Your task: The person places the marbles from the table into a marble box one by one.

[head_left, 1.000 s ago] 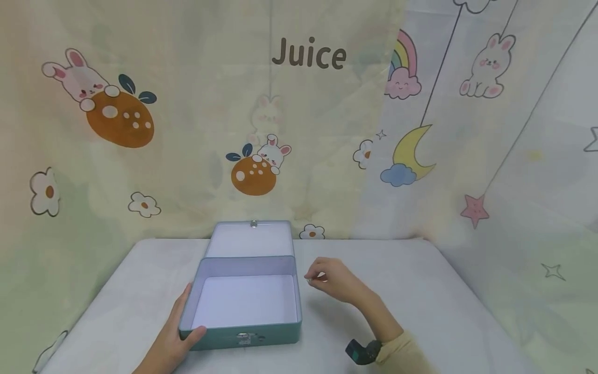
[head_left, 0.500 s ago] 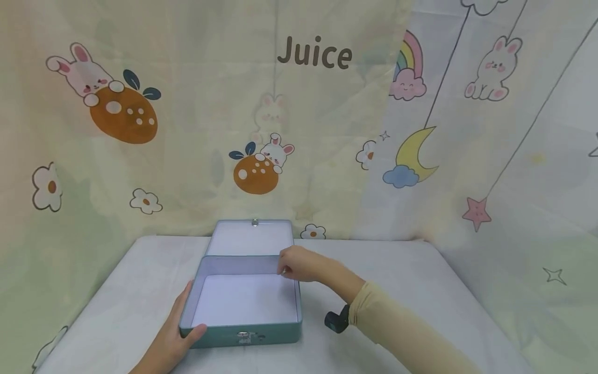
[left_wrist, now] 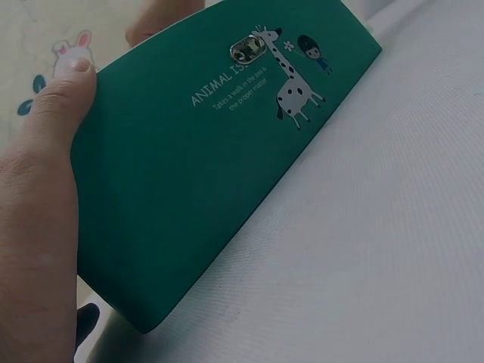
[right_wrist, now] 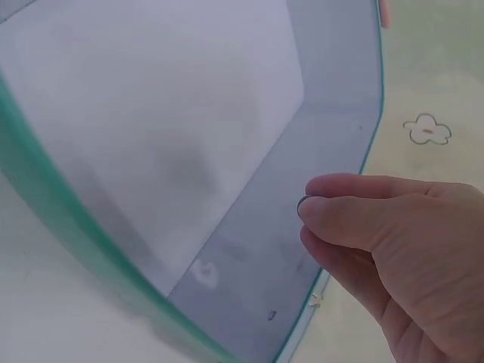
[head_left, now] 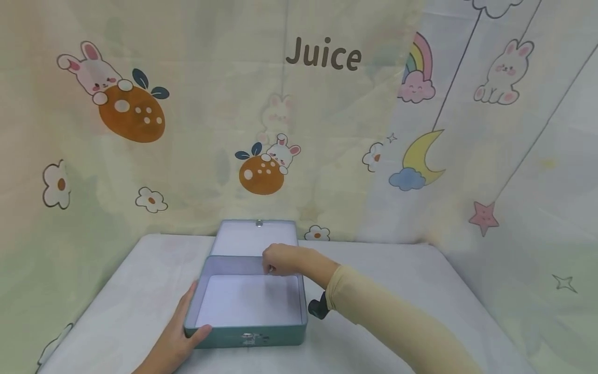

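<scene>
We caught only a sliver of a small object [right_wrist: 302,205], mostly hidden, pinched tight by the right hand [head_left: 283,259] over the lidless-side-up box [head_left: 285,335]; the left hand [head_left: 174,332] gripped its left side. That right hand had swung in from outside!

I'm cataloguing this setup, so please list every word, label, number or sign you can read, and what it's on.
"Juice": on the backdrop.
"ANIMAL IS": on the green box; its ending beside the clasp is unclear.
"Takes a walk in the ... the proper matter": smaller print beneath that; the gap is too blurred to read.
</scene>
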Demonstrator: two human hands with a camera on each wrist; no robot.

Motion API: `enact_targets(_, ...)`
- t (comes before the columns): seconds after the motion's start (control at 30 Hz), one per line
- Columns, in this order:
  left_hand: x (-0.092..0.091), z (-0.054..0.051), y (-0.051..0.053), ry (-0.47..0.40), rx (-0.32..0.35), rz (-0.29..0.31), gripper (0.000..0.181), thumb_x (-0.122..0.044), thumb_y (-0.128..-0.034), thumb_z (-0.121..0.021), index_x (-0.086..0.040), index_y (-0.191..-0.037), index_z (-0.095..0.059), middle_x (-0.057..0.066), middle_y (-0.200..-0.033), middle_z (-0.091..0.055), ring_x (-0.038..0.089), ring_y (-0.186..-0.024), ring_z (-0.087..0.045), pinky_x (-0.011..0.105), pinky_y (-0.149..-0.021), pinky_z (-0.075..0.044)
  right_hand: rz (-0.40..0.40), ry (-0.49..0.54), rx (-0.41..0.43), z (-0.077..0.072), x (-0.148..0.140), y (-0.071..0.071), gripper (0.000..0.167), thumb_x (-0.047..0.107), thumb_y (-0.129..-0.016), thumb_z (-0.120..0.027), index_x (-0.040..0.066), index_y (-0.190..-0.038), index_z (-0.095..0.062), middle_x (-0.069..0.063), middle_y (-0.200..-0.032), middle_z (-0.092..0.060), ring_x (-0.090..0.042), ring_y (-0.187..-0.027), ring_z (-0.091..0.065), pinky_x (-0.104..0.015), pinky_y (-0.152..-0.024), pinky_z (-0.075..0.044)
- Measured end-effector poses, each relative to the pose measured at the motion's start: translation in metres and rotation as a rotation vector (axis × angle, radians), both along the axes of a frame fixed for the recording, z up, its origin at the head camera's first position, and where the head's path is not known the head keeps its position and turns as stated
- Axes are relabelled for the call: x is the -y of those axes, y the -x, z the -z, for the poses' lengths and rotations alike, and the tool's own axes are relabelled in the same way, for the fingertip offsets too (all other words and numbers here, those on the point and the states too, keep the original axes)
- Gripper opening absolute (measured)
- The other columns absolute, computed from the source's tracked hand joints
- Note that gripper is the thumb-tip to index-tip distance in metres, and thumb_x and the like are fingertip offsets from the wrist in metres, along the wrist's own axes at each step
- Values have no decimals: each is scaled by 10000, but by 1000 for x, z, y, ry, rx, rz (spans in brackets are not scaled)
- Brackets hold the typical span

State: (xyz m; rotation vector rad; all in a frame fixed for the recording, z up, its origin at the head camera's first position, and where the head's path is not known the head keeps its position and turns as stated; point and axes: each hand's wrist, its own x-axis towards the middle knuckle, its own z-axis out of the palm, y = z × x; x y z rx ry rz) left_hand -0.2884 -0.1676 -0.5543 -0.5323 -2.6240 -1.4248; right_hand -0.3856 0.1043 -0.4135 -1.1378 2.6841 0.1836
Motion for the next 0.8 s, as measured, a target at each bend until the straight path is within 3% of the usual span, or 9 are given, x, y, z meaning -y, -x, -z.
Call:
enact_targets(0.2,1,0,0,-23,-5,4,953,-246,-849,-648,-229,-1542,7,194,-1566,-115,471,-1379,-181,734,-975,-235,-106,-16,21,11,14,11,189,114,-887,-655,168,-1042,-748,71,-1037,-699,-13,-953,-618,-106,-805,-478)
enact_targets(0.43,-1,0,-1,-16,5,-5,950,-256,-852,-648,-212,-1542,3,184,-1568,-119,441,-1381,-191,724,-984,-240,-260,-28,-3,33,30,17,163,162,-877,-673,190,-1014,-757,104,-953,-683,24,-882,-592,-60,-766,-448)
enact_targets(0.57,-3,0,-2,-3,14,-17,953,-268,-852,-652,-221,-1542,4,181,-1567,-125,429,-1382,-193,722,-987,-240,-257,-24,-9,43,35,22,156,165,-872,-679,199,-1004,-755,111,-930,-668,33,-848,-571,-60,-747,-443)
enact_targets(0.8,-2,-1,0,17,7,-26,953,-285,-853,-649,-230,-1541,9,168,-1566,-134,420,-1383,-205,729,-972,-257,-183,-18,25,55,35,29,115,160,-882,-668,219,-955,-734,119,-887,-653,37,-782,-543,-82,-698,-445)
